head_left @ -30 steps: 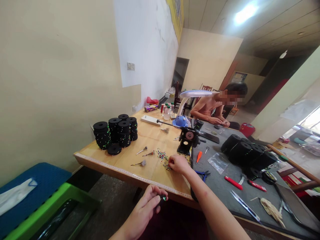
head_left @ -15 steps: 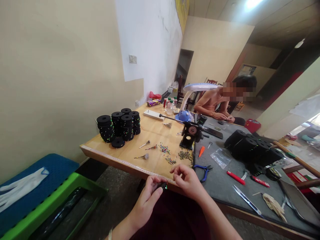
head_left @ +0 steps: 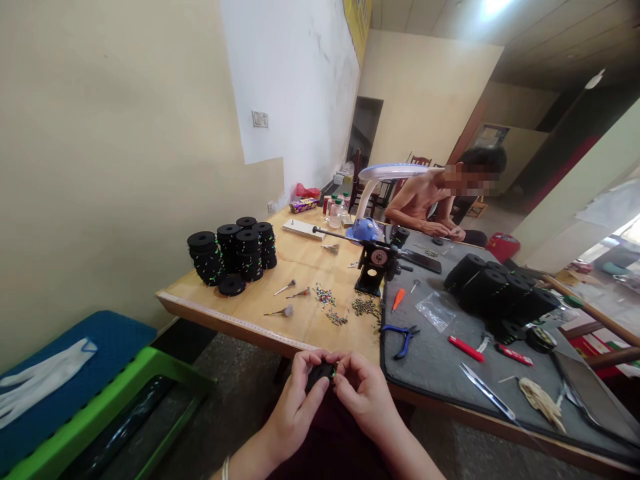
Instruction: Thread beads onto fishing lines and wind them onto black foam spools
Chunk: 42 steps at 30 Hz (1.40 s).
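Low in front of the table edge, my left hand (head_left: pixel 299 400) is closed round a black foam spool (head_left: pixel 320 375), its thumb along the near side. My right hand (head_left: pixel 364 393) meets it at the right rim, thumb and forefinger pinched together beside a small green bit. What lies between those fingertips is too small to make out. Beyond my hands, small coloured beads (head_left: pixel 325 295) and dark metal pieces (head_left: pixel 366 307) lie in loose piles on the wooden table (head_left: pixel 300 333).
Stacked black spools (head_left: pixel 204 260) stand at the left. A black winding device (head_left: pixel 374 263) and a blue-based lamp (head_left: pixel 364 229) are further back. Blue-handled pliers (head_left: pixel 401 338), tweezers (head_left: pixel 487 392) and a red knife (head_left: pixel 466 348) lie on the grey mat (head_left: pixel 425 373). Another person (head_left: pixel 425 200) sits across.
My right hand has come down and left from above the table edge to the spool, and its fingers have closed at the rim. My left hand still holds the spool.
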Each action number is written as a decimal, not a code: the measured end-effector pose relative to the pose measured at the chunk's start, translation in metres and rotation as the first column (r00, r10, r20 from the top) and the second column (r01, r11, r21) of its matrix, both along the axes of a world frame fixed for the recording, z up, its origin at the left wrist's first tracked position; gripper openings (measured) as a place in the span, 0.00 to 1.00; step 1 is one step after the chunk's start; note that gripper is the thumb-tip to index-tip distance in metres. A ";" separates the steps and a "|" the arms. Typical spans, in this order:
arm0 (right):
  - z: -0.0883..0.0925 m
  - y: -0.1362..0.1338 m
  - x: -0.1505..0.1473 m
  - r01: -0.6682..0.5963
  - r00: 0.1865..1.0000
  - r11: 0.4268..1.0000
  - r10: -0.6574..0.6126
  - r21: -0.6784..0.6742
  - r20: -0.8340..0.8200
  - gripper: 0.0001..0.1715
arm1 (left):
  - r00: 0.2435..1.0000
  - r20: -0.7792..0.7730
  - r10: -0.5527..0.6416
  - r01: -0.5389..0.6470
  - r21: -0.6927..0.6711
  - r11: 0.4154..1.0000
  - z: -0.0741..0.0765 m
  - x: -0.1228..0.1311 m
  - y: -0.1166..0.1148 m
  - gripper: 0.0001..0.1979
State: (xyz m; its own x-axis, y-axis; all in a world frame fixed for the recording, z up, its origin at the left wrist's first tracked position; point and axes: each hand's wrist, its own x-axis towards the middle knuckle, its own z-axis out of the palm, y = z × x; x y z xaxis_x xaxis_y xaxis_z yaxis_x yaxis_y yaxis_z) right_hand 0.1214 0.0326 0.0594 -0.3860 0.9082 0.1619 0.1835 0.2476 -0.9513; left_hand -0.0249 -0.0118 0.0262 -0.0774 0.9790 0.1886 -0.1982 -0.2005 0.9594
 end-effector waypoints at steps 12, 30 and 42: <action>0.005 -0.002 0.000 0.009 0.995 0.999 -0.014 0.053 0.096 0.07 | 0.981 -0.194 -0.009 0.019 0.048 0.999 -0.002 -0.001 -0.002 0.09; 0.010 -0.006 0.006 -0.058 0.987 0.992 0.041 0.110 0.153 0.07 | 0.945 -0.327 0.003 0.049 0.152 0.987 -0.005 0.001 -0.005 0.13; 0.003 0.004 0.015 -0.163 0.972 0.940 0.100 -0.300 -0.213 0.13 | 0.980 -0.163 -0.114 0.128 0.075 0.989 0.000 0.002 -0.004 0.10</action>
